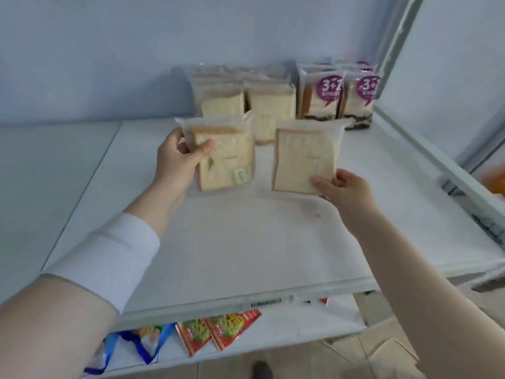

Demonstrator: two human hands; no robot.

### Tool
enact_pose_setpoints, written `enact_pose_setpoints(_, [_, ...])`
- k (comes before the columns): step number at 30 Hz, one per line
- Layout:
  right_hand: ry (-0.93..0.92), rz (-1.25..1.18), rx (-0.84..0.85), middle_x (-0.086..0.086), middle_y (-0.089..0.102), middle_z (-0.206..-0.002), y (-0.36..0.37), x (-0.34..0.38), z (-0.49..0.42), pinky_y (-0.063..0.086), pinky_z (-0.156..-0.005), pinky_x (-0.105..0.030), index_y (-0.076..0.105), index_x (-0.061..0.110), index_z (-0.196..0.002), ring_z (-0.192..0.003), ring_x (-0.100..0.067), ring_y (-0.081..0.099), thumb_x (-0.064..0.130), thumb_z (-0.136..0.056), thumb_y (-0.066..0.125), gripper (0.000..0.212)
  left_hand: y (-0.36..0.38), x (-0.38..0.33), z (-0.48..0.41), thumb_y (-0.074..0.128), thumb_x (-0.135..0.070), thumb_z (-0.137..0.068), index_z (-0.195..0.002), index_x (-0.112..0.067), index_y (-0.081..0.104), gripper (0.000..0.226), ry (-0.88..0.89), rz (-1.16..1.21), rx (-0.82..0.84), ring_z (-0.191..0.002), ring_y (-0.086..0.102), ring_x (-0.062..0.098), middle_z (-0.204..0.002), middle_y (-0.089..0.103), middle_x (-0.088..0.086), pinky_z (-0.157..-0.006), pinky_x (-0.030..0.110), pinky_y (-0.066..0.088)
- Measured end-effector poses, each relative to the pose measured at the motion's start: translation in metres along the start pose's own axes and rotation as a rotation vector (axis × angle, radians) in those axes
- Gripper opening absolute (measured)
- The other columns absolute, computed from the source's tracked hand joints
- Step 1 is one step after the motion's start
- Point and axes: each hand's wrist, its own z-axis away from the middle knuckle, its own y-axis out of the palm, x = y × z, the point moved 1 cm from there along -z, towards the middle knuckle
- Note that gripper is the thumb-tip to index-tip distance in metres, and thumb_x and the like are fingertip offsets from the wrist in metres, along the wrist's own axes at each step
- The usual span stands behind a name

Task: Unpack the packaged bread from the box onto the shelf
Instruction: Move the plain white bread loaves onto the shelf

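Note:
My left hand (177, 160) grips a clear pack of sliced bread (229, 157) by its upper left corner, upright over the white shelf (246, 242). My right hand (344, 187) holds a second bread pack (303, 157) by its lower right corner, just right of the first. Behind them, more plain bread packs (246, 102) stand in rows at the back of the shelf. The box is not in view.
Bread packs with purple "3+2" labels (338, 97) stand at the shelf's back right, against the frame post (396, 50). On the lower shelf lie red snack packets (218, 329) and blue packets (142, 343). Wooden floor shows at the bottom right.

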Motion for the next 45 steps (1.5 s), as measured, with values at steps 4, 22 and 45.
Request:
enact_pose_setpoints(4, [-0.024,0.028,0.035,-0.016,0.065,-0.1,0.037,0.003,-0.08,0.051,-0.089,-0.035,0.06,0.004,-0.1,-0.093,-0.024,0.061,0.008,-0.079,0.07,0.024,0.013,0.024,-0.064,0.069,-0.004,-0.079,-0.093,-0.017,0.05,0.027,-0.014,-0.017,-0.063,-0.063,0.062,-0.002,-0.083,0.062,-0.004,-0.055,0.012,0.048])
enact_pose_setpoints(22, [-0.144,0.54,-0.183,-0.001,0.053,-0.126,0.065,0.003,-0.122,0.043,-0.098,-0.033,0.048,0.015,-0.126,-0.116,-0.018,0.05,0.034,-0.074,0.075,0.061,0.019,0.049,-0.104,0.072,-0.025,-0.078,-0.13,-0.007,0.038,0.065,-0.023,-0.276,-0.208,-0.09,0.057,0.012,-0.114,0.055,0.005,-0.08,0.019,0.046])
enact_pose_setpoints(45, [0.535,1.384,-0.642,-0.013,0.039,-0.131,-0.375,-0.128,0.326,0.041,-0.092,-0.041,0.039,0.013,-0.129,-0.119,-0.032,0.038,0.009,-0.087,0.052,0.044,0.39,0.018,0.411,0.043,-0.014,-0.092,-0.121,-0.009,0.041,0.03,1.036,-1.159,1.138,-0.114,0.043,0.033,-0.122,0.046,0.014,-0.09,0.041,0.037])
